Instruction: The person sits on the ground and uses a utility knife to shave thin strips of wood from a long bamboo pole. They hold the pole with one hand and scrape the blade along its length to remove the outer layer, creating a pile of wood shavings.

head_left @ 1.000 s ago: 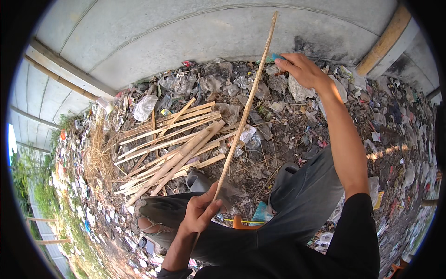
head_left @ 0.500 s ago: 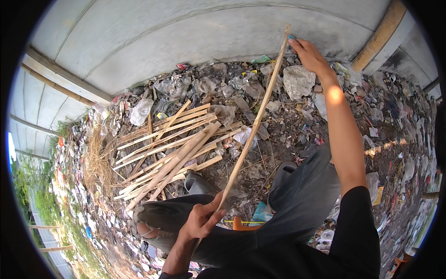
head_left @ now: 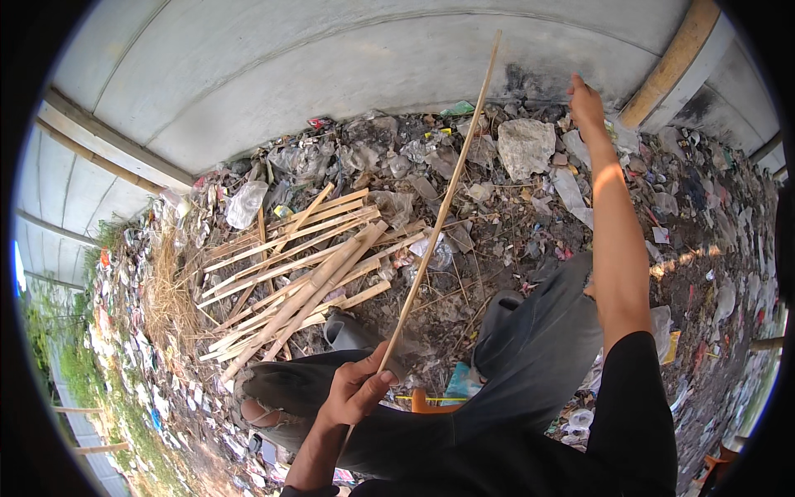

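Observation:
A long thin bamboo strip (head_left: 447, 195) slants up and away from my left hand (head_left: 358, 388), its far end in front of the grey wall. The fingers and thumb of that hand are closed round the strip near its lower end. My right hand (head_left: 586, 106) is stretched far out to the right of the strip's upper part, apart from it. Its fingers are curled together, and what they hold, if anything, is hidden. Left of the strip lies a loose pile of split bamboo strips (head_left: 306, 265), beyond my bent left knee.
Litter-strewn ground (head_left: 530, 224) with plastic scraps spreads all round. A concrete panel wall (head_left: 331, 66) stands ahead, with a bamboo pole (head_left: 671, 62) at its right. A pale rock-like lump (head_left: 527, 149) lies near the wall, dry straw (head_left: 170, 282) at left. Something orange (head_left: 431, 403) shows between my legs.
My right hand has moved right, away from the strip's upper end; the bit of teal at its fingertips no longer shows. The strip's far end has swung slightly left, still in my left hand.

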`<state>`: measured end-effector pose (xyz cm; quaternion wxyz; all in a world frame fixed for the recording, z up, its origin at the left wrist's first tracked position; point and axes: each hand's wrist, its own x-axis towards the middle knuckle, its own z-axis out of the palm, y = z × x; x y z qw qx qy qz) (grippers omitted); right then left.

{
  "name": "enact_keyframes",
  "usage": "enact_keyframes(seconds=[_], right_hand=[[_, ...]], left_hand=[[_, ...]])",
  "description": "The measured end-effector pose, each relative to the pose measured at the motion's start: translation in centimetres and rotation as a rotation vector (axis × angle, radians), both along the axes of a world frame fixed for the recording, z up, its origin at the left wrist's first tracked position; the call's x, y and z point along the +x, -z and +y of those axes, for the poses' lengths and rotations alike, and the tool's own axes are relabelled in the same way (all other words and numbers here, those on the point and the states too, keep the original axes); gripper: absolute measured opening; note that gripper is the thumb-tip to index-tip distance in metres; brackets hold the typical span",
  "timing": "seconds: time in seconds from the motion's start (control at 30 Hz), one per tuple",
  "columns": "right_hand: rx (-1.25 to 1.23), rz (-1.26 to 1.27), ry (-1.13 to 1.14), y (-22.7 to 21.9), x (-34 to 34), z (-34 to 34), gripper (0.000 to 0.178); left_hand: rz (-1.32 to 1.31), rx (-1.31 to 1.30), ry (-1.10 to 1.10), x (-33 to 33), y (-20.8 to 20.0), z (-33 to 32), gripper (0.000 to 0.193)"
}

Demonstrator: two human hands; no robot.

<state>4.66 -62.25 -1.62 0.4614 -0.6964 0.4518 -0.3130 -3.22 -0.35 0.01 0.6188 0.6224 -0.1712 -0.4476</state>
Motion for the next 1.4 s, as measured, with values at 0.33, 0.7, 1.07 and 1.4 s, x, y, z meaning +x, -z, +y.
enact_keyframes(seconds=[0.33, 0.7, 1.07, 1.4], right_hand=[[-0.367, 0.109, -0.966, -6.2, 0.9, 24.8, 0.072], [-0.269, 0.154, -1.565, -4.8, -7.3, 38.9, 0.057], [-0.346, 0.274, -1.032, -3.6, 1.4, 29.1, 0.067], [-0.319, -0.08, -0.907, -4.3, -0.1, 28.4, 0.057]], left_hand=[[0.142, -0.222, -0.178, 0.9, -0.2, -0.3, 0.056], [0.122, -0.274, -0.336, 1.1, 0.6, 0.4, 0.052], [0.137, -0.178, -0.245, 0.2, -0.1, 0.2, 0.053], [-0.011, -0.186, -0.231, 0.7, 0.8, -0.3, 0.053]])
